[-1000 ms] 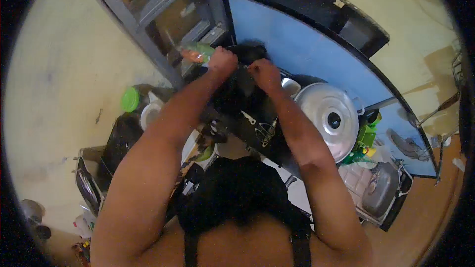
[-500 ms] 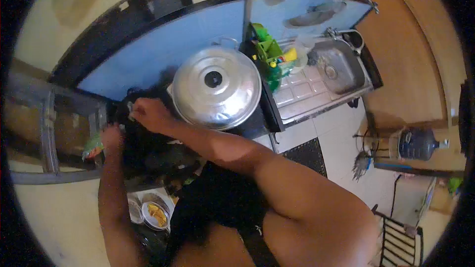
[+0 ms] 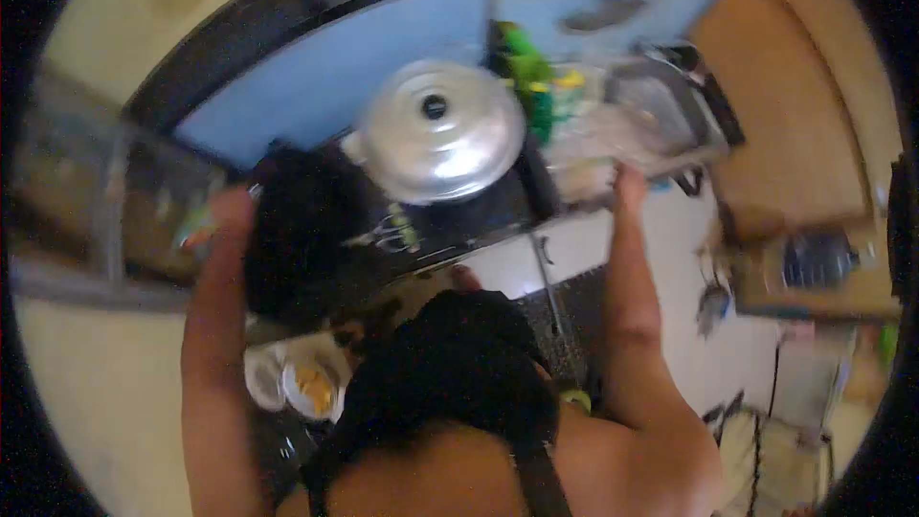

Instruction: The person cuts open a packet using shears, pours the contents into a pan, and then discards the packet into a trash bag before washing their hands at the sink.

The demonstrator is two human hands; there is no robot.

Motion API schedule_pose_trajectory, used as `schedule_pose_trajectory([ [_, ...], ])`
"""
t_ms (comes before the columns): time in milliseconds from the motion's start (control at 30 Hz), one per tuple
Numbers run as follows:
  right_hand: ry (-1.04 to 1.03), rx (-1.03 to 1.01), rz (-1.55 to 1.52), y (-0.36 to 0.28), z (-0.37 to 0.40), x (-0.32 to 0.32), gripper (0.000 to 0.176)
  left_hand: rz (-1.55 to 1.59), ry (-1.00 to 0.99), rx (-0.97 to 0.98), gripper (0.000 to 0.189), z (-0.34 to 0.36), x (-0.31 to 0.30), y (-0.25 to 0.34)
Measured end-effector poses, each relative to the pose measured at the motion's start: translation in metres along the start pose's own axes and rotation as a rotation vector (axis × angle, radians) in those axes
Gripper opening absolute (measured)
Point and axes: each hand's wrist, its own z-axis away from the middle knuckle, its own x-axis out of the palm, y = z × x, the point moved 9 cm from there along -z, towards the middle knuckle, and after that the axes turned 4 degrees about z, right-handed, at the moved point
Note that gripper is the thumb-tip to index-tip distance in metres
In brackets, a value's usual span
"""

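Observation:
My left hand [image 3: 233,209] is closed at the left edge of a dark, baggy black bag [image 3: 302,230] on the counter. Its fingers look blurred against the bag's upper rim. My right hand [image 3: 628,178] is stretched out far to the right, over the front edge of the steel sink's drainboard [image 3: 584,144]. Motion smears its fingers, and I cannot tell what they hold. Between the hands stands a large pot with a shiny domed lid [image 3: 440,134] and a black knob. Scissors [image 3: 394,230] with greenish handles lie in front of it.
Behind the drainboard are green bottles and a green holder [image 3: 526,62], with the sink basin [image 3: 661,101] to the right. A white bowl of yellow food [image 3: 311,391] sits at lower left. A large blue water bottle [image 3: 818,260] stands at far right.
My right hand has left the black bag and swung right to the sink counter, uncovering the scissors. My left hand stays at the bag, slightly higher. The view has shifted a little.

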Motion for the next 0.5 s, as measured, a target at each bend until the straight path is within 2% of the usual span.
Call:
schedule_pose_trajectory([
  [33, -0.179, 0.060, 0.199, 0.012, -0.001, 0.008, 0.025, 0.079, 0.059, -0.065, 0.014, 0.021, -0.043, 0.006],
  [67, -0.172, -0.020, 0.195, 0.113, -0.033, 0.048, 0.030, 0.066, 0.116, -0.045, 0.014, 0.021, -0.028, 0.002],
  [100, -0.267, -0.501, 0.906, 0.012, 0.002, 0.035, 0.032, 0.090, 0.080, -0.126, 0.015, 0.013, -0.021, -0.006],
  [133, -0.187, -0.498, 0.969, 0.038, 0.000, 0.039, 0.036, 0.198, 0.173, -0.172, 0.016, 0.032, -0.051, -0.010],
  [167, -0.431, -0.129, 0.870, 0.054, -0.006, 0.036, 0.044, 0.128, 0.063, -0.109, 0.017, 0.028, -0.044, -0.010],
  [200, -0.219, -0.302, 0.940, 0.082, -0.021, 0.035, 0.035, 0.119, 0.081, -0.109, 0.017, 0.030, -0.048, -0.013],
  [233, -0.220, -0.047, 0.233, 0.056, -0.005, 0.027, 0.031, 0.116, 0.104, -0.102, 0.018, 0.030, -0.053, -0.015],
  [267, -0.207, 0.228, -0.463, 0.000, 0.032, 0.008, 0.027, 0.103, 0.089, -0.124, 0.018, 0.030, -0.054, -0.020],
  [333, -0.784, 0.257, -0.193, -0.085, 0.107, 0.027, 0.020, 0.229, 0.026, -0.188, 0.018, 0.030, -0.054, -0.024],
  [367, -1.083, 0.224, -0.247, -0.112, 0.152, 0.052, 0.020, 0.270, -0.133, -0.226, 0.019, 0.030, -0.056, -0.024],
  [400, -1.378, 0.191, -0.302, -0.140, 0.201, 0.070, 0.021, 0.267, -0.149, -0.232, 0.019, 0.028, -0.051, -0.025],
  [433, -1.577, 0.131, -0.294, -0.186, 0.247, 0.083, 0.023, 0.319, -0.163, -0.274, 0.019, 0.024, -0.044, -0.028],
  [467, -1.656, -0.088, -0.098, -0.226, 0.279, 0.102, 0.027, 0.372, -0.172, -0.316, 0.019, 0.020, -0.039, -0.032],
  [500, -1.696, -0.355, -0.372, -0.244, 0.309, 0.137, 0.030, 0.370, -0.176, -0.321, 0.019, 0.016, -0.036, -0.033],
])
